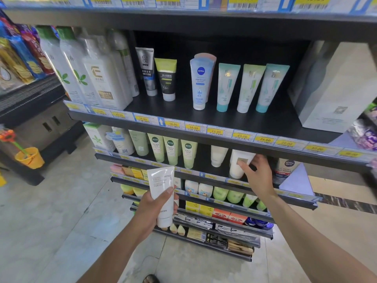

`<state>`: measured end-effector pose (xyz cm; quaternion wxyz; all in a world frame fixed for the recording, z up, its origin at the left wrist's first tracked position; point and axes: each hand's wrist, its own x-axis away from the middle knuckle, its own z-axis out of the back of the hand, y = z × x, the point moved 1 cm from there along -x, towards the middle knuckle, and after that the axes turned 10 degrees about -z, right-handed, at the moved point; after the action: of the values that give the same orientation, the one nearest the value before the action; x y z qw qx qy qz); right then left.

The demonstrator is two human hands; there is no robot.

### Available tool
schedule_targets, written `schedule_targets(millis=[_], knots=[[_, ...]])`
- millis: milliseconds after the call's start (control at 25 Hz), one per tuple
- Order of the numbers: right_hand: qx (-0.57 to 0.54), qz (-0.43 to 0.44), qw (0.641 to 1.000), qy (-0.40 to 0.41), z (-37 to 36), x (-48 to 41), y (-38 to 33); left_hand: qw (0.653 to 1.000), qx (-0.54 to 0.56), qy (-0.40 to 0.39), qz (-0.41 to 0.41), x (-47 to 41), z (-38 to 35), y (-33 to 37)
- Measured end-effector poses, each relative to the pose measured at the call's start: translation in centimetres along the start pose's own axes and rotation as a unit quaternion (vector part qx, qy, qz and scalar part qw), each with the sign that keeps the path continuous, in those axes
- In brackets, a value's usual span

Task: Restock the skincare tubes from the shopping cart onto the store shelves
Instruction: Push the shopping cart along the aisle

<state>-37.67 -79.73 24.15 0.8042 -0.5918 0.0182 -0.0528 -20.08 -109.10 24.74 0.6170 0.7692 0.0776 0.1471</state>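
My left hand (152, 209) grips a white skincare tube (162, 193), cap end down, held in front of the lower shelves. My right hand (258, 174) reaches under the edge of the second shelf (204, 168) and holds a second white tube (237, 164) that stands cap down on that shelf, thumb on its front. Another white tube (217, 155) stands just left of it, and three pale green tubes (172, 153) stand further left. The shopping cart is out of view.
The upper shelf (224, 119) carries a Nivea tube (200, 84), three teal-capped tubes (244, 86), two men's tubes (159, 72), large white bottles (91, 68) and a white box (336, 88). Lower shelves hold boxes and jars. An orange toy bucket (29, 158) hangs at left over tiled floor.
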Motion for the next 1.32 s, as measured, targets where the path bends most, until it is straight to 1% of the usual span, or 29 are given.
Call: schedule_targets(millis=[120,200,360,480,560,640,720,800,880,960,1040,1200,1320], knots=[[0.010,-0.012,1.000,-0.022,0.0,0.0,0.4,1.000,0.002,-0.004,0.001,0.1,-0.2,-0.1],[0.040,-0.021,0.998,-0.036,0.0,0.0,1.2,1.000,0.001,-0.008,0.000,0.1,-0.2,-0.2],[0.159,-0.014,0.987,-0.029,0.2,-0.4,2.6,1.000,-0.012,-0.018,0.003,0.1,-0.4,-0.1],[0.217,0.001,0.975,-0.041,0.8,0.5,3.5,0.999,-0.008,-0.030,0.019,0.0,-0.6,-0.1],[0.278,0.038,0.959,-0.028,1.3,1.4,4.6,0.998,0.013,-0.046,0.031,-0.2,-0.9,-0.3],[0.370,0.098,0.924,0.001,2.0,2.0,5.6,0.997,0.013,-0.060,0.035,-0.6,-1.4,-0.5],[0.437,0.128,0.890,0.015,2.6,2.4,6.6,0.997,-0.020,-0.076,0.023,-1.5,-2.0,-0.8],[0.489,0.131,0.862,0.018,2.8,2.9,7.4,0.994,-0.074,-0.083,0.008,-2.8,-2.7,-0.9],[0.524,0.127,0.842,0.015,2.7,3.3,7.9,0.987,-0.143,-0.069,-0.017,-4.4,-3.9,-0.7],[0.539,0.119,0.834,0.012,2.5,3.8,8.0,0.975,-0.208,-0.062,-0.054,-5.9,-5.4,-0.4],[0.546,0.112,0.830,0.008,2.4,4.0,7.7,0.960,-0.256,-0.076,-0.086,-7.2,-6.9,-0.2],[0.556,0.104,0.825,-0.007,2.4,4.3,7.7,0.947,-0.285,-0.084,-0.121,-9.7,-9.1,-0.2],[0.556,0.108,0.824,-0.002,2.4,4.4,7.9,0.938,-0.300,-0.104,-0.135,-11.3,-10.3,-0.3]])
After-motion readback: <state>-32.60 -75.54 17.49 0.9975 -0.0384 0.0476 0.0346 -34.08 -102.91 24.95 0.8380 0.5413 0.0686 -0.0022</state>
